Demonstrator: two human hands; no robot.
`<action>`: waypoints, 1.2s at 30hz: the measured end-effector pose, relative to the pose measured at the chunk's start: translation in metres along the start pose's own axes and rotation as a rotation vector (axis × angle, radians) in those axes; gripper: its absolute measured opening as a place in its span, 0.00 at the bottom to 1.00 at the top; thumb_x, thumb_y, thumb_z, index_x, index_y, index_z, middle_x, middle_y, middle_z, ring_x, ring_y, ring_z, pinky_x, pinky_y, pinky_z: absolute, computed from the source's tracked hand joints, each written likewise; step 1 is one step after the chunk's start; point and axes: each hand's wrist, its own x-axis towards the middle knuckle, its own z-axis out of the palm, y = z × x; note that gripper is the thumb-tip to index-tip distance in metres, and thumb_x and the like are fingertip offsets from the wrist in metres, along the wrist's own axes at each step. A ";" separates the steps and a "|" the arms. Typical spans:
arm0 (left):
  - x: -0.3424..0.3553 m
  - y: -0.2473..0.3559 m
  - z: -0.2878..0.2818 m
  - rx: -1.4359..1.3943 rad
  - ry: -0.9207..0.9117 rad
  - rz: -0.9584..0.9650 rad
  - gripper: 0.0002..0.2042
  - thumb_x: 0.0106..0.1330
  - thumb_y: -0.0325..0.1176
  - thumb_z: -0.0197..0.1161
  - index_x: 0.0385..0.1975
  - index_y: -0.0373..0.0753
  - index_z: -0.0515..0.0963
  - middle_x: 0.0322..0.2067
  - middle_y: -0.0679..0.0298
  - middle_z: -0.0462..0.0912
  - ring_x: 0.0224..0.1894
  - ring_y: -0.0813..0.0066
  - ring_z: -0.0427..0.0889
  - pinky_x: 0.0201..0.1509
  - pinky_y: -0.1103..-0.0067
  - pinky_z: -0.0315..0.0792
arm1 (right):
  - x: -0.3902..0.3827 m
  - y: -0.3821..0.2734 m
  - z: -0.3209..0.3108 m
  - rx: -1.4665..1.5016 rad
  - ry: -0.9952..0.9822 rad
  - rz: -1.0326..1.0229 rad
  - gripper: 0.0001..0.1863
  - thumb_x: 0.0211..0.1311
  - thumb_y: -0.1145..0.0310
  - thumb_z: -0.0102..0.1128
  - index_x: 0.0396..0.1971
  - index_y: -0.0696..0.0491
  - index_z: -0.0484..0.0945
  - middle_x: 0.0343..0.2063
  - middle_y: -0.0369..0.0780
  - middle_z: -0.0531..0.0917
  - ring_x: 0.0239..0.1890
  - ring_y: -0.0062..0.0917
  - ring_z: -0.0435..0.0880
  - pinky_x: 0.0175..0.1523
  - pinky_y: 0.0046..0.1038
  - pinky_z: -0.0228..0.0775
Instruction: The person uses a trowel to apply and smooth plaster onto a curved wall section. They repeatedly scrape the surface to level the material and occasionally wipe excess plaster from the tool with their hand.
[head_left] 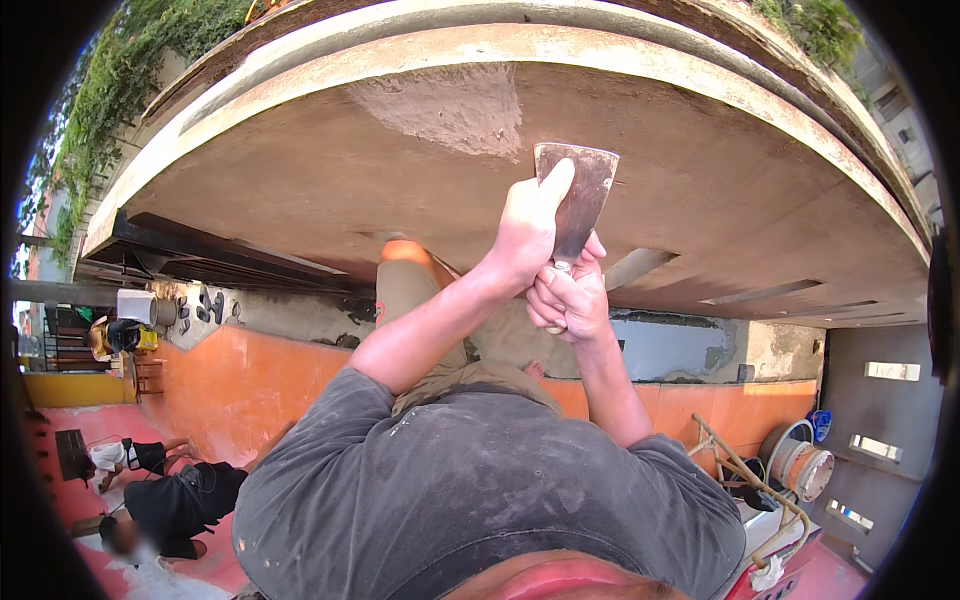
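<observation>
I hold a wide metal scraper (584, 195), its blade upright in front of me with a worn, spotted face. My left hand (525, 225) presses its thumb on the blade's face, the other fingers mostly hidden. My right hand (565, 300) is closed round the handle just below the blade. Beyond the scraper is a brown rendered wall surface (700, 170) with a paler, rough plaster patch (440, 105) under its light rim.
Far below are an orange surface (250, 370) and my bare foot (532, 368). At the lower left, two people (180, 500) are on a pink floor. A bamboo frame (750, 480) and round containers (800, 460) stand at lower right, greenery (120, 100) at upper left.
</observation>
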 end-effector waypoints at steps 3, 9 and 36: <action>0.002 0.001 -0.002 0.032 -0.045 0.053 0.30 0.82 0.49 0.39 0.28 0.31 0.79 0.17 0.56 0.81 0.18 0.71 0.82 0.24 0.76 0.78 | 0.002 -0.004 0.008 -0.064 0.006 -0.042 0.04 0.73 0.77 0.48 0.42 0.52 0.68 0.10 0.31 0.62 0.07 0.14 0.60 0.12 0.21 0.53; 0.002 0.006 0.000 -0.051 -0.033 0.021 0.29 0.80 0.51 0.45 0.27 0.30 0.77 0.17 0.56 0.80 0.20 0.68 0.83 0.24 0.74 0.78 | 0.000 -0.003 0.015 -0.073 0.090 -0.077 0.14 0.71 0.77 0.51 0.54 0.55 0.66 0.12 0.31 0.63 0.07 0.13 0.59 0.12 0.21 0.54; -0.004 0.018 0.007 -0.098 -0.008 0.031 0.27 0.80 0.50 0.44 0.27 0.33 0.77 0.17 0.56 0.80 0.17 0.71 0.80 0.23 0.76 0.75 | -0.005 -0.013 0.042 -0.139 0.151 -0.049 0.02 0.73 0.77 0.49 0.37 0.56 0.70 0.12 0.31 0.65 0.07 0.13 0.59 0.12 0.19 0.51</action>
